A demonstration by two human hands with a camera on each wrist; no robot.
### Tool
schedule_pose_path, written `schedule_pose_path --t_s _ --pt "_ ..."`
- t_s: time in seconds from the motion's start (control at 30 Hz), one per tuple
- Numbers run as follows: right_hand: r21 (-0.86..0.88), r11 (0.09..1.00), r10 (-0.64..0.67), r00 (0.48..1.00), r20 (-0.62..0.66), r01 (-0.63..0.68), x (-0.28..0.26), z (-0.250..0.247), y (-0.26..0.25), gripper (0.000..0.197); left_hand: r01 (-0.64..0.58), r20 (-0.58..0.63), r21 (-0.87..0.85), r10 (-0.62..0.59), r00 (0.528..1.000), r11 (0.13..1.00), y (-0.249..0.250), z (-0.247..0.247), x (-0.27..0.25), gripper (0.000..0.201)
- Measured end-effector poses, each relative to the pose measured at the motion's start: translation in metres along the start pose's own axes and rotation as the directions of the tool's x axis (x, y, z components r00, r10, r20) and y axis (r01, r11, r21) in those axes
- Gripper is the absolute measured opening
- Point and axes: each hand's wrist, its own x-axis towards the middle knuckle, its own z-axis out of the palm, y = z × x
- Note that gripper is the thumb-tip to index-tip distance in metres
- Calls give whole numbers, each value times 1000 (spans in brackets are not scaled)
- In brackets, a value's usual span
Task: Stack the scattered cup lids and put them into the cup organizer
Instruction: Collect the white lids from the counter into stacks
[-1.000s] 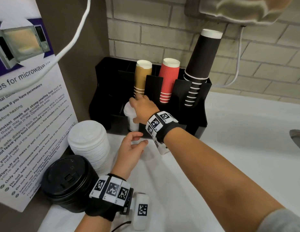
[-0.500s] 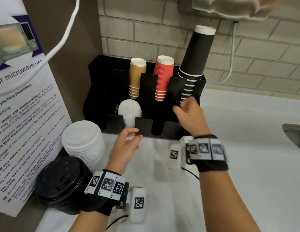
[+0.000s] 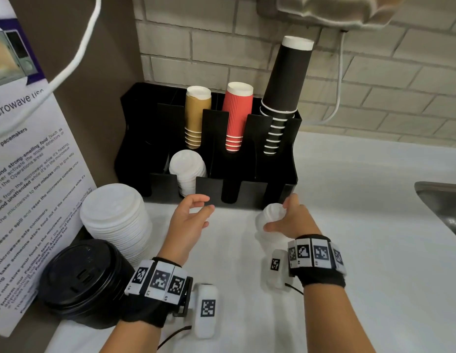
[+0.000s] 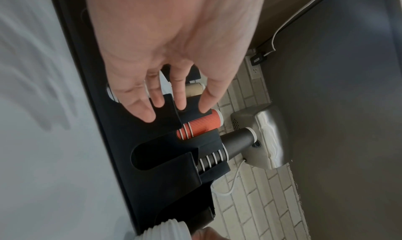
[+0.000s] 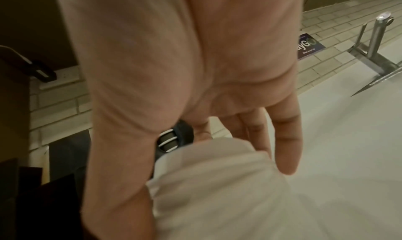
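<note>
A short stack of white lids [image 3: 269, 216] stands on the white counter in front of the black cup organizer's [image 3: 285, 179] right end. My right hand [image 3: 280, 215] grips it, thumb on the near side and fingers over the far side. In the right wrist view the right hand [image 5: 217, 157] wraps the blurred lid stack [image 5: 217, 183]. Another white lid stack [image 3: 187, 169] sits in a front slot of the organizer. My left hand [image 3: 204, 203] hovers before that slot, fingers relaxed and holding nothing. The left wrist view shows the left hand [image 4: 172, 109] spread in front of the organizer [image 4: 152, 166].
A tall stack of larger white lids [image 3: 115, 215] and a stack of black lids [image 3: 82, 278] stand at the left by a microwave notice [image 3: 31, 174]. Tan, red and black cups [image 3: 285, 80] fill the organizer's back slots. A steel sink [image 3: 443, 202] lies at the right.
My right hand left the organizer's lid slot, swung right and came down onto the small lid stack on the counter. The left hand has stayed almost still.
</note>
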Motion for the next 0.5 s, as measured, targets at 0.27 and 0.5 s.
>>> schedule_pose_path --t_s 0.27,0.5 --pt "88 993 -78 995 -64 84 -3 -18 0 61 -1 33 58 -1 999 998 1 -2 -4 19" --pt "457 824 -455 872 181 335 -32 -20 -47 62 -124 334 1 117 935 992 9 11 -13 86"
